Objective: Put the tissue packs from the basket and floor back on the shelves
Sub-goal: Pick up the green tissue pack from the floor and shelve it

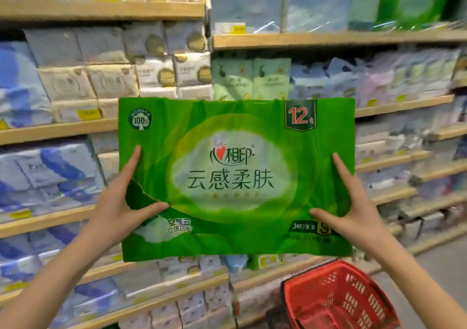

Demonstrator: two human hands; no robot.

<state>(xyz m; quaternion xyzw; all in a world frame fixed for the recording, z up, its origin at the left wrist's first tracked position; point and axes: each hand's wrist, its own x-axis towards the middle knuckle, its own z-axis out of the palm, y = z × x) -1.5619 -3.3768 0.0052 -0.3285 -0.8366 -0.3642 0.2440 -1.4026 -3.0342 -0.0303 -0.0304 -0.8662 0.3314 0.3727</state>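
Note:
A large green tissue pack (235, 177) with a white oval label and a "12" badge is held up flat in front of the shelves, at chest height. My left hand (121, 202) grips its lower left edge, thumb across the front. My right hand (351, 207) grips the lower right edge the same way. A red plastic basket (336, 296) sits low at the bottom right, under the pack; what lies inside it is not clear. More green packs (414, 0) of the same kind stand on the top right shelf.
Wooden shelves (328, 39) full of white, blue and pale green tissue packs fill the whole background on several levels. Yellow price tags hang on the shelf edges. Grey floor (444, 260) shows at the right beside the basket.

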